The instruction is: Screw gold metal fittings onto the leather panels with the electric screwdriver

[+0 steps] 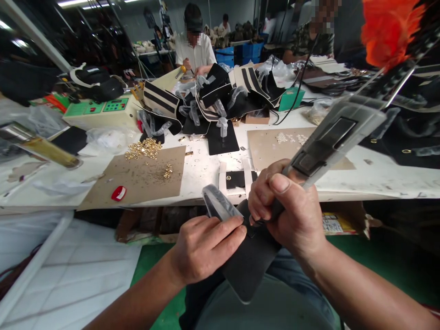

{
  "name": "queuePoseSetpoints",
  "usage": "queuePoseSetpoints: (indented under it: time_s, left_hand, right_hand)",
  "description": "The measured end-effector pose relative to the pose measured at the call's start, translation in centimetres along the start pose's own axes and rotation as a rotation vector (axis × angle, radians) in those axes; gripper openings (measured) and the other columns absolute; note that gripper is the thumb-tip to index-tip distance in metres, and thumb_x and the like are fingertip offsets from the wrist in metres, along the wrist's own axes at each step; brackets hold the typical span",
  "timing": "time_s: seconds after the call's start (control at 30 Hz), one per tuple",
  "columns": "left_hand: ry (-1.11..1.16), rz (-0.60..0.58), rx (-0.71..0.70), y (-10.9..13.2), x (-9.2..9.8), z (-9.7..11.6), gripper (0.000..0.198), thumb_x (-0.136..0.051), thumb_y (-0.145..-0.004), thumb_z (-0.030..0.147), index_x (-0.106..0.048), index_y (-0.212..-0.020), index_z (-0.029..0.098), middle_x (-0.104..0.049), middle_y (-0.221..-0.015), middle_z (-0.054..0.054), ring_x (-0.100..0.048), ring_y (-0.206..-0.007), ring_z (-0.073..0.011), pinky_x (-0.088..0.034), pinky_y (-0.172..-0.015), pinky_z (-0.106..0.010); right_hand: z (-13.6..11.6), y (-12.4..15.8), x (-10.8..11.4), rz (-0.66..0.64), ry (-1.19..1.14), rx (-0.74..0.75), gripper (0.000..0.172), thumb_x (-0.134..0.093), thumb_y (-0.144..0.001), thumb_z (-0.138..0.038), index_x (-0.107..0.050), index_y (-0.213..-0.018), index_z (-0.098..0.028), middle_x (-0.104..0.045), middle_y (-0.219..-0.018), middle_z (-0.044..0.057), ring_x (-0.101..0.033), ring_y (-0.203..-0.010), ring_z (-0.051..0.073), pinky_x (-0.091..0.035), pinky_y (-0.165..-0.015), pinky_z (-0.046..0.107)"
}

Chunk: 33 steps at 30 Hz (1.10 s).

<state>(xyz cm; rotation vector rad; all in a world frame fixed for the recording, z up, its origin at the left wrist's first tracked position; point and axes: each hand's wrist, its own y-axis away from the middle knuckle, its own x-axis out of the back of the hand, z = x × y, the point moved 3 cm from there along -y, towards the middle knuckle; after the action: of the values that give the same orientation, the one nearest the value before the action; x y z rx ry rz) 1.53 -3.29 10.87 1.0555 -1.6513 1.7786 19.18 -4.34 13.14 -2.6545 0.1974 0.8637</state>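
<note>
My left hand [206,245] is closed on a black leather-like panel [249,275], held over my lap with its rounded corner toward me. Beside those fingers a plastic-wrapped loop [220,204], perhaps a handle, rises from the panel. My right hand [292,206] is wrapped round a grey electric screwdriver [333,135], tilted with its lower end toward the panel near my left fingertips. Its tip is hidden by my fingers. On the table edge just beyond lies a small black piece with a gold fitting [235,178] between white strips.
Gold hardware [143,149] is heaped on a brown board [137,183] beside a red ring [118,193]. Black panels [222,140] pile up mid-table. A green-fronted machine [103,110] stands left. An orange tuft [390,32] hangs above the screwdriver. A person in white [195,50] works opposite.
</note>
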Motion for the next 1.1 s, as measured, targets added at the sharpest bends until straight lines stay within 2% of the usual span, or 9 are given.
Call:
queuePoseSetpoints:
  time_s: [0.1,0.2,0.4,0.5,0.63,0.9,1.1]
  left_hand:
    - [0.017,0.003,0.027,0.1,-0.2,0.0,0.023,-0.056,-0.104,0.014,-0.071,-0.121,0.016,-0.082,-0.121,-0.007,-0.078,-0.081,-0.0171,-0.062,-0.074,-0.034]
    - [0.018,0.007,0.038,0.1,-0.3,0.1,0.023,-0.057,-0.103,0.013,-0.070,-0.122,0.015,-0.082,-0.120,-0.007,-0.077,-0.080,-0.0164,-0.062,-0.075,-0.033]
    - [-0.015,0.052,-0.006,0.4,-0.8,0.2,0.019,-0.055,-0.103,0.014,-0.072,-0.113,0.016,-0.083,-0.115,-0.009,-0.075,-0.073,-0.0154,-0.058,-0.062,-0.031]
    - [-0.011,0.051,-0.002,0.5,-1.2,0.0,0.021,-0.054,-0.104,0.014,-0.072,-0.113,0.016,-0.083,-0.115,-0.009,-0.075,-0.072,-0.0152,-0.057,-0.060,-0.031]
    - [-0.024,0.047,0.016,0.3,-1.3,-0.1,0.020,-0.055,-0.104,0.014,-0.073,-0.112,0.017,-0.084,-0.114,-0.008,-0.075,-0.073,-0.0155,-0.058,-0.061,-0.031]
    - [-0.015,-0.008,0.043,-0.6,-1.1,-0.1,0.018,-0.057,-0.103,0.012,-0.074,-0.110,0.016,-0.084,-0.114,-0.007,-0.076,-0.073,-0.0157,-0.058,-0.062,-0.031]
    - [-0.010,0.030,0.022,-0.2,-1.7,-0.4,0.022,-0.054,-0.104,0.014,-0.074,-0.110,0.016,-0.083,-0.114,-0.007,-0.074,-0.071,-0.0152,-0.056,-0.061,-0.031]
  right_hand:
    - [1.2,0.3,0.3,-0.004,0.011,-0.025,0.027,-0.077,-0.093,-0.034,-0.056,-0.081,-0.023,-0.053,-0.062,-0.007,-0.047,-0.043,0.010,-0.039,-0.041,0.026]
    - [1.3,0.1,0.4,0.011,0.003,-0.044,0.024,-0.077,-0.093,-0.034,-0.057,-0.083,-0.023,-0.053,-0.063,-0.007,-0.046,-0.043,0.009,-0.039,-0.042,0.025]
    - [-2.6,-2.0,0.8,0.178,-0.145,0.027,0.036,-0.082,-0.083,-0.047,-0.054,-0.080,-0.025,-0.041,-0.061,-0.009,-0.036,-0.044,0.008,-0.038,-0.042,0.023]
    - [-3.4,-2.3,1.0,0.188,-0.108,0.050,0.038,-0.084,-0.080,-0.048,-0.053,-0.080,-0.025,-0.041,-0.062,-0.009,-0.036,-0.044,0.008,-0.039,-0.043,0.023]
    - [-2.2,-1.7,1.0,0.154,-0.044,0.018,0.041,-0.084,-0.081,-0.048,-0.050,-0.076,-0.025,-0.044,-0.063,-0.008,-0.038,-0.044,0.008,-0.039,-0.041,0.024]
    - [-0.6,-1.4,1.3,0.140,-0.083,0.011,0.038,-0.080,-0.087,-0.044,-0.051,-0.074,-0.023,-0.047,-0.062,-0.007,-0.041,-0.044,0.008,-0.039,-0.040,0.023]
    - [0.1,-1.5,1.8,0.114,-0.059,-0.028,0.032,-0.076,-0.089,-0.043,-0.056,-0.075,-0.024,-0.048,-0.057,-0.006,-0.041,-0.042,0.009,-0.037,-0.040,0.023]
